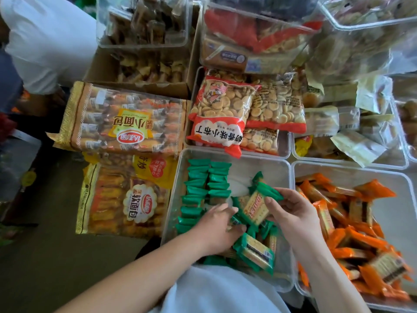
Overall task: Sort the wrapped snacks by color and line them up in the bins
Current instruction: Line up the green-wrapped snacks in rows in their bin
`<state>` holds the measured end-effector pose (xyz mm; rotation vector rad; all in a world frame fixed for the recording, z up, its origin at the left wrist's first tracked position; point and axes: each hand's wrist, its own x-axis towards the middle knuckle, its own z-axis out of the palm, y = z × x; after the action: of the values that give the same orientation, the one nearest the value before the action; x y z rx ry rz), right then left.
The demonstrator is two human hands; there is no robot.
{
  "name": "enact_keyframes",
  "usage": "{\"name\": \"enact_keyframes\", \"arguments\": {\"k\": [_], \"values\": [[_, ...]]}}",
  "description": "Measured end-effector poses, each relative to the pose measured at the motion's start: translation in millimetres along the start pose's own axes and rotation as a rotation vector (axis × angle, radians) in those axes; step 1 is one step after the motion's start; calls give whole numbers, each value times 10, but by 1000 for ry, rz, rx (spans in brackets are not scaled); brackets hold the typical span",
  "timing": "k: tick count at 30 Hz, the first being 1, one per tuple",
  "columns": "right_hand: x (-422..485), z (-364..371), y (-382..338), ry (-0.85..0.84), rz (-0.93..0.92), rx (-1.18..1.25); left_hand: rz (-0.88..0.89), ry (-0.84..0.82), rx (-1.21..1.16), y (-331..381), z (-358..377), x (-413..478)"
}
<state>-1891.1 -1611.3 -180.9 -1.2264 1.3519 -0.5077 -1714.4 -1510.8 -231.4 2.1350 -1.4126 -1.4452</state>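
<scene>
The right clear bin (397, 218) holds a loose pile of orange snacks (352, 224). Just beside it on the left, a second clear bin (270, 159) holds the green snacks. Two lined-up rows (203, 186) stand along its left wall, and loose green packs (255, 251) lie at its near end. The right hand (295, 213) pinches one green pack (256, 205) above this bin. The left hand (216, 227) rests among the loose packs with curled fingers; blur hides whether it grips one.

"小面包" on bread bag (121, 123)
</scene>
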Motion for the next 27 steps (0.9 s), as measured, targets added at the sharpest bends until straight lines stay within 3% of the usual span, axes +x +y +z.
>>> {"name": "enact_keyframes", "arguments": {"k": [4, 10, 18, 22, 27], "values": [[-90, -196, 60, 62, 22, 69, -136, -211, 221, -41, 87, 245], [-272, -407, 194, 88, 62, 89, -141, -273, 417, 40, 79, 270], [-316, -403, 159, 104, 17, 104, -97, -431, 438, 178, -81, 188], [-322, -361, 102, 102, -50, 91, 42, -297, 520, 148, -61, 62], [-320, -251, 55, 135, -119, 48, 119, -148, 370, 92, -111, -169]]}}
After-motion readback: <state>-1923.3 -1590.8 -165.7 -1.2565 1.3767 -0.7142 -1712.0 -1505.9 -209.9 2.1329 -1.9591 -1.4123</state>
